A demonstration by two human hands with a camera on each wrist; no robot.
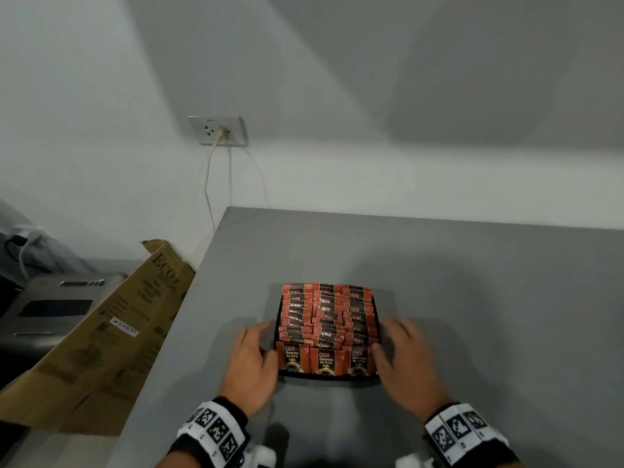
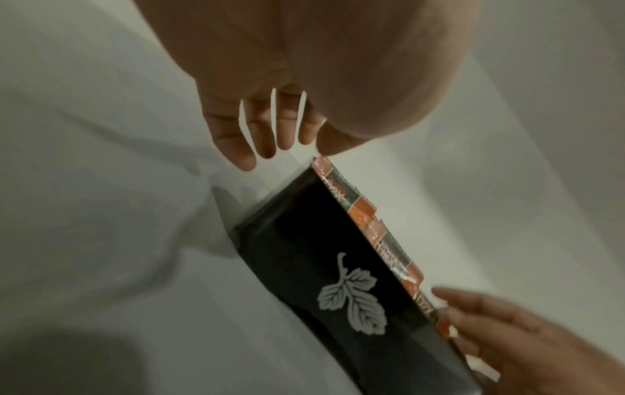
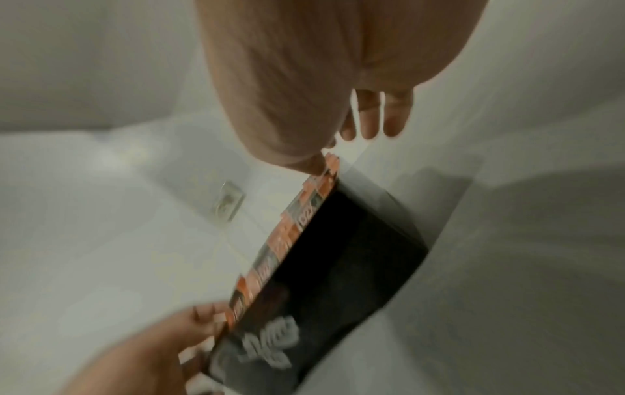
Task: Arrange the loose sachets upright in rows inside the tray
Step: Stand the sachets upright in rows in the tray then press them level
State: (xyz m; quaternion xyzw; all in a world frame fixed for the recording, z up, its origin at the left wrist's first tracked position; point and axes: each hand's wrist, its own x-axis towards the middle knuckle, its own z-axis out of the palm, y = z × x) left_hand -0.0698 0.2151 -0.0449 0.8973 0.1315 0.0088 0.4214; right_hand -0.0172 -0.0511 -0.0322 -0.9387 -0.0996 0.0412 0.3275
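A black tray [image 1: 327, 375] on the grey table [image 1: 489, 298] is packed with orange-and-black coffee sachets [image 1: 327, 319] standing upright in three rows. My left hand [image 1: 266, 341] lies against the tray's left side with straight fingers, and its thumb touches the front left sachet. On the right side my right hand [image 1: 385, 336] mirrors it, thumb at the front right sachet. In the left wrist view the left hand [image 2: 290, 144] hovers by the sachet tops [image 2: 368, 229] above the leaf-printed tray wall [image 2: 304, 254]. The blurred right wrist view shows the right hand [image 3: 345, 147] beside the sachets [image 3: 287, 235] and the tray [image 3: 355, 254].
An opened cardboard box [image 1: 111, 332] leans against the table's left edge, with a grey appliance [image 1: 50, 309] beyond it. A wall socket [image 1: 217, 130] with a plugged-in cable is behind. Bare tabletop lies to the right of the tray and behind it.
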